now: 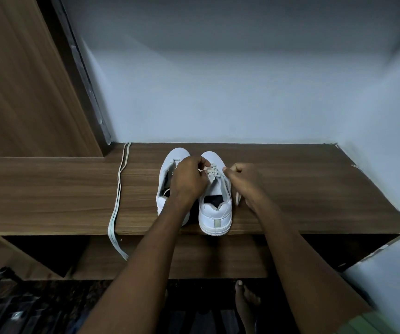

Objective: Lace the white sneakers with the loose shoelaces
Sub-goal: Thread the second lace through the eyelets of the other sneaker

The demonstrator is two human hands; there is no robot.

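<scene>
Lace pinched betw both hands, R sneaker

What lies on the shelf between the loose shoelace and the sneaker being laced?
In the head view, the other sneaker, unlaced, stands between the loose shoelace and the sneaker being laced; the left hand partly covers it.

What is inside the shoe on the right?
The right sneaker looks dark inside, with a dark insole at the heel. Its lace crosses the front, pulled by both hands, left and right. The toe end inside is hidden.
</scene>
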